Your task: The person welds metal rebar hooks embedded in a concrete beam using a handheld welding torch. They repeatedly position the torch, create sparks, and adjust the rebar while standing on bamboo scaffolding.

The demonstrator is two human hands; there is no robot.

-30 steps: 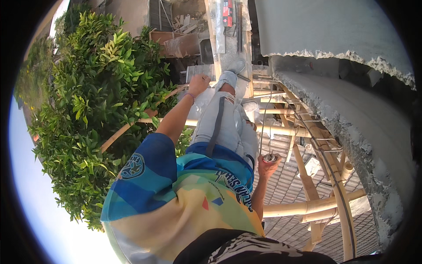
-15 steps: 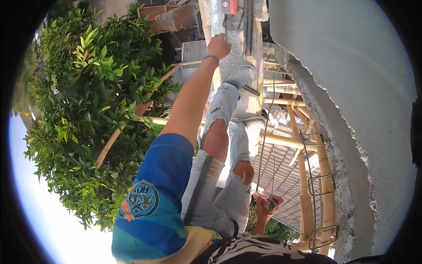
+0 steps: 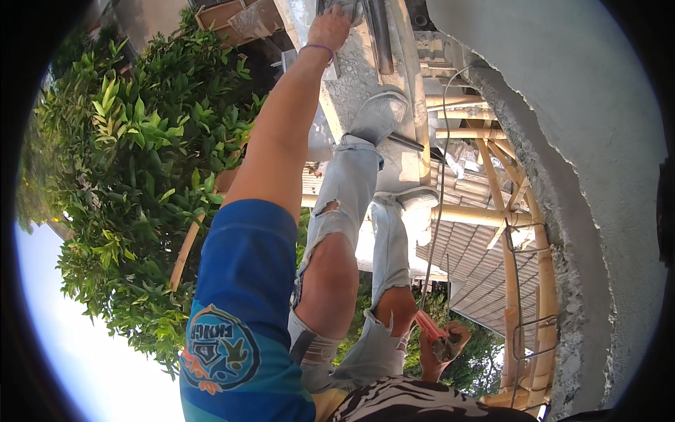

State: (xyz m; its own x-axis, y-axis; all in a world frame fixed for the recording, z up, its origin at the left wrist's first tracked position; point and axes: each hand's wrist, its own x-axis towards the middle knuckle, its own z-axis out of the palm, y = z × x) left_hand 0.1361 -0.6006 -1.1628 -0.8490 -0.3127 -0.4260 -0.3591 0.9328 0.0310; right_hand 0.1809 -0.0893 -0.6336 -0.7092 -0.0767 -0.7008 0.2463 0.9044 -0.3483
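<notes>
My left hand (image 3: 330,28) reaches down to the worn grey plank (image 3: 344,91). Its fingers look extended, with their tips beside thin bent metal wire (image 3: 354,13) at the top of the picture; I see nothing held in them. Low on the right, my right hand (image 3: 434,354) is closed around a hand tool with red handles (image 3: 430,325) and a dark metal head, perhaps pincers. Fingers partly cover the tool's head. A thin wire strand stands up beside this hand.
My grey shoes (image 3: 380,116) stand on the planking. A dark metal bar (image 3: 380,39) lies on it. Bamboo poles (image 3: 512,281) and bent wire stirrups (image 3: 538,323) are at right, before a rough-edged concrete wall (image 3: 562,126). A leafy tree (image 3: 148,162) fills the left; tiled roofs lie below.
My left hand has moved farther forward along the plank, up and left in view, to the wire. The right hand has turned, bringing the tool's red handles into clearer view.
</notes>
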